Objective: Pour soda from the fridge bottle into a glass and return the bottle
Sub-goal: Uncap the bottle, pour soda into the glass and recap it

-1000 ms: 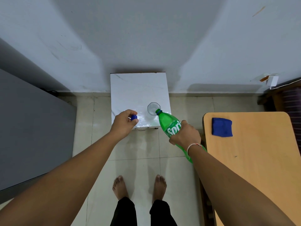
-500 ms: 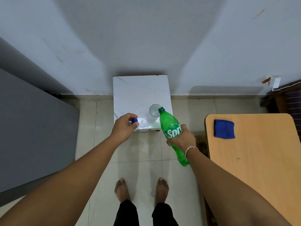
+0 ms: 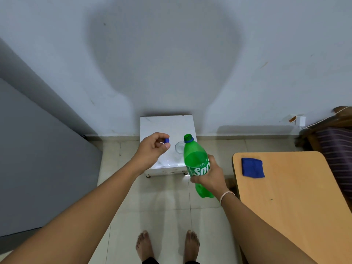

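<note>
My right hand (image 3: pixel 210 175) grips a green soda bottle (image 3: pixel 195 159) around its label; the bottle stands nearly upright in the air with its mouth uncapped. My left hand (image 3: pixel 152 149) pinches the blue bottle cap (image 3: pixel 166 140) between thumb and fingertips, just left of the bottle's neck. A clear glass (image 3: pixel 179 147) stands on the small white table (image 3: pixel 163 124) between my two hands, partly hidden behind the bottle. How full the glass is cannot be made out.
A grey fridge side (image 3: pixel 38 159) fills the left. A wooden table (image 3: pixel 297 197) with a folded blue cloth (image 3: pixel 253 167) stands at the right. A striped seat (image 3: pixel 335 145) sits far right. My bare feet stand on the tiled floor (image 3: pixel 167 216).
The bottle has swung from tilted toward the glass to nearly upright and risen. My left hand has lifted with the cap toward the bottle's neck. The camera view has tilted upward.
</note>
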